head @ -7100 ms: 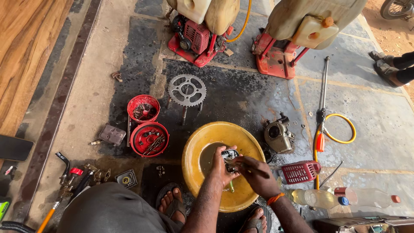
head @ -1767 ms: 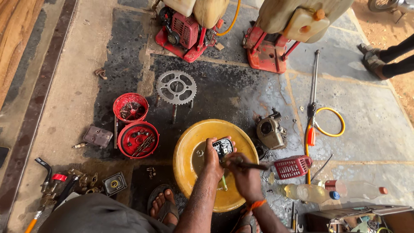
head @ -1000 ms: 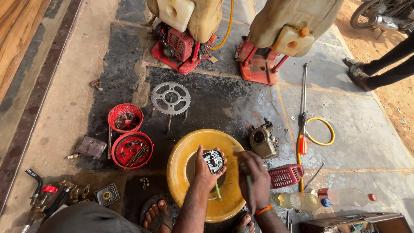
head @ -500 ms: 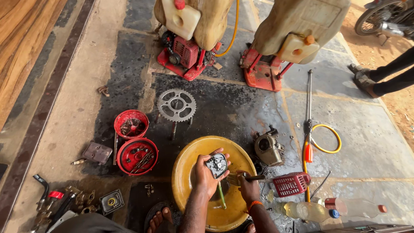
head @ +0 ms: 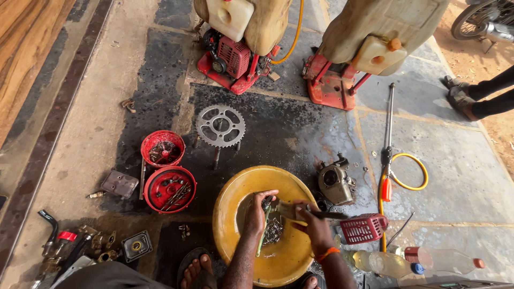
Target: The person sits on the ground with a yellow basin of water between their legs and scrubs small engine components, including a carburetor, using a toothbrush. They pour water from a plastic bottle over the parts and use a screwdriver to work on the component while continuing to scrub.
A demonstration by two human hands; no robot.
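Both my hands are over a yellow basin (head: 227,187) on the stone floor. My left hand (head: 256,210) grips a small dark metal engine part (head: 272,206) low inside the basin. My right hand (head: 317,227) holds a brush (head: 292,210) by its dark handle, with the bristles against that part. A thin green stick (head: 262,235) lies in the basin below my left hand, beside wet metal bits. My bare foot (head: 193,270) rests at the basin's near left.
Left of the basin are two red round covers (head: 162,150) (head: 169,188) holding small parts, and a sprocket (head: 220,126). To the right lie a grey engine casing (head: 334,184), red grille (head: 364,228), spray lance (head: 388,128), yellow hose and plastic bottles (head: 396,262). Two sprayer machines (head: 235,53) stand behind. Another person's feet (head: 466,101) are at far right.
My left hand has lowered the metal part from a raised, turned-up position down into the basin. My right hand has brought the brush up against it.
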